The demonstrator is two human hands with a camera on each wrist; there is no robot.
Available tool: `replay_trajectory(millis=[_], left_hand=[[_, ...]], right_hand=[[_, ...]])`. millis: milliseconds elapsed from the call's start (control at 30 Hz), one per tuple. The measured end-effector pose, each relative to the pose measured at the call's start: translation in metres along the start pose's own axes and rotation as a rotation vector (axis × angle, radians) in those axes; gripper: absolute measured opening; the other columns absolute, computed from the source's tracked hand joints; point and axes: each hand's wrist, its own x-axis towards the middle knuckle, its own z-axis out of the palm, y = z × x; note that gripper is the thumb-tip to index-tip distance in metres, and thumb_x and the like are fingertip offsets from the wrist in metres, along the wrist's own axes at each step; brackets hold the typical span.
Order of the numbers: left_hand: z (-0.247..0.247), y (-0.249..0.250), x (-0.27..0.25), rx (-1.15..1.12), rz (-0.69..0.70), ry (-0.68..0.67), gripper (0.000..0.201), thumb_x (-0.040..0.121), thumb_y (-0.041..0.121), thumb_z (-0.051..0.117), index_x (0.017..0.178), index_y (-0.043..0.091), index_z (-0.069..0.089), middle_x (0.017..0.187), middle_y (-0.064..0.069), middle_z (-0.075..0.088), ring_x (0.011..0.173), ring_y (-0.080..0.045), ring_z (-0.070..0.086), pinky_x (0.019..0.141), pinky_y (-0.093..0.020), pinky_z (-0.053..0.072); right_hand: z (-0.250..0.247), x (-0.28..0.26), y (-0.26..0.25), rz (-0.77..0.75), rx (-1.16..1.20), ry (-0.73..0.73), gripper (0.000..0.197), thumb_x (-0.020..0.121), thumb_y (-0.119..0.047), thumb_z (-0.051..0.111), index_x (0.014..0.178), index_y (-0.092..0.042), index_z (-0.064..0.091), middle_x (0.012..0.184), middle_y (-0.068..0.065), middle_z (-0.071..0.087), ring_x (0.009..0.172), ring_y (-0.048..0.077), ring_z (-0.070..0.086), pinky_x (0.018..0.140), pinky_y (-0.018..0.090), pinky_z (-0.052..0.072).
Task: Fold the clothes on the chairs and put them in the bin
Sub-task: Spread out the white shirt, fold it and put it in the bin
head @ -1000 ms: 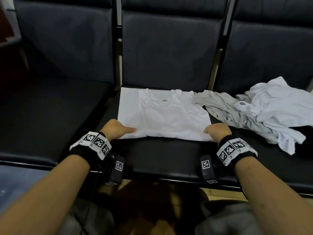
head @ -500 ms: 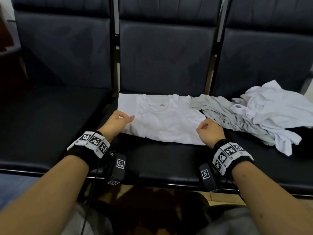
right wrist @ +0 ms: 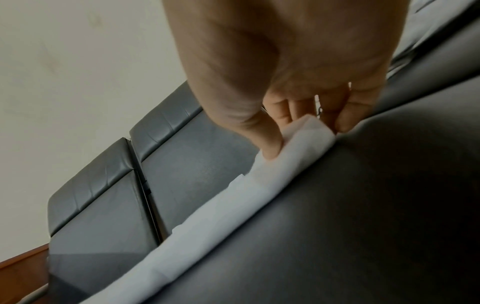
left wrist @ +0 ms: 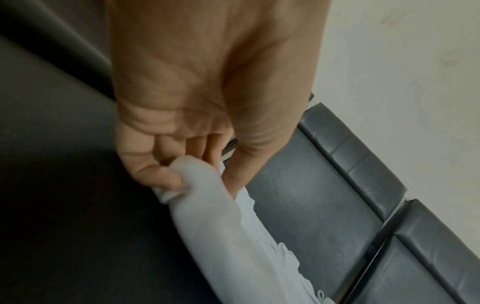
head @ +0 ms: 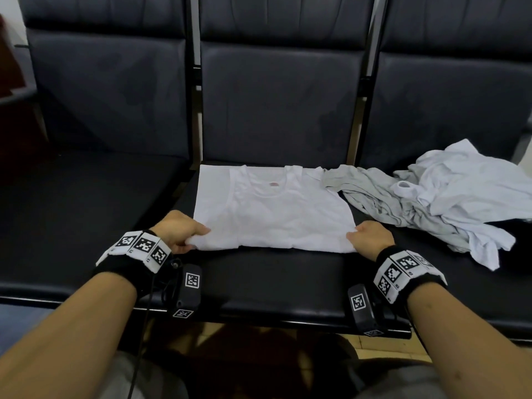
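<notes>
A white shirt [head: 273,211], folded into a rectangle with its collar at the far side, lies flat on the middle black chair seat [head: 273,275]. My left hand [head: 184,236] pinches its near left corner; in the left wrist view the thumb and fingers [left wrist: 161,179] curl round the bunched white shirt [left wrist: 207,205]. My right hand [head: 368,239] pinches the near right corner, and in the right wrist view its fingers [right wrist: 270,148] close on the white shirt edge [right wrist: 298,144]. No bin is in view.
A crumpled pile of grey and white clothes [head: 431,197] lies on the right chair seat, its grey edge reaching the shirt's far right corner. The left chair seat [head: 72,211] is bare. Chair backs [head: 276,105] rise just behind.
Both hands lifted off the shirt's near edge half a second ago and have now come back down, each gripping a near corner. The shirt has stayed flat on the seat.
</notes>
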Motion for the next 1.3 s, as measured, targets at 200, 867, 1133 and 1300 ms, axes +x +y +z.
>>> replay_trajectory(millis=[200,867,1133,1300], left_hand=[[-0.02,-0.002,0.003,0.195,0.358,0.43,0.008,0.088,0.008,0.057,0.081,0.01,0.061,0.098,-0.016,0.064,0.095,-0.035,0.058,0.081,-0.037,0.049],[-0.02,-0.012,0.005,0.398,0.144,0.1,0.045,0.085,0.027,0.069,0.051,0.004,0.05,0.052,-0.008,0.047,0.055,-0.022,0.045,0.058,-0.03,0.036],[-0.018,-0.007,0.0,0.466,0.15,0.094,0.04,0.062,0.023,0.09,0.084,-0.003,0.071,0.085,-0.017,0.068,0.089,-0.027,0.065,0.075,-0.032,0.052],[-0.025,-0.003,-0.005,0.273,0.28,0.148,0.012,0.068,0.006,0.084,0.07,0.007,0.073,0.068,-0.003,0.068,0.066,-0.012,0.06,0.058,-0.02,0.043]], right_hand=[[-0.006,0.0,0.006,0.051,0.208,0.166,0.026,0.099,-0.013,0.043,0.124,-0.006,0.043,0.121,0.025,0.055,0.115,0.04,0.051,0.092,0.035,0.038],[-0.005,0.008,0.002,0.177,0.124,-0.029,0.046,0.099,-0.027,0.043,0.129,0.006,0.053,0.135,0.024,0.053,0.123,0.037,0.049,0.097,0.034,0.036],[0.006,0.008,-0.003,0.121,0.088,-0.101,0.05,0.091,-0.037,0.061,0.117,0.005,0.059,0.124,0.02,0.06,0.111,0.035,0.059,0.089,0.032,0.046],[0.0,0.013,-0.001,0.069,0.267,0.079,0.027,0.088,-0.026,0.065,0.077,-0.006,0.051,0.098,0.015,0.059,0.09,0.027,0.053,0.075,0.029,0.036]])
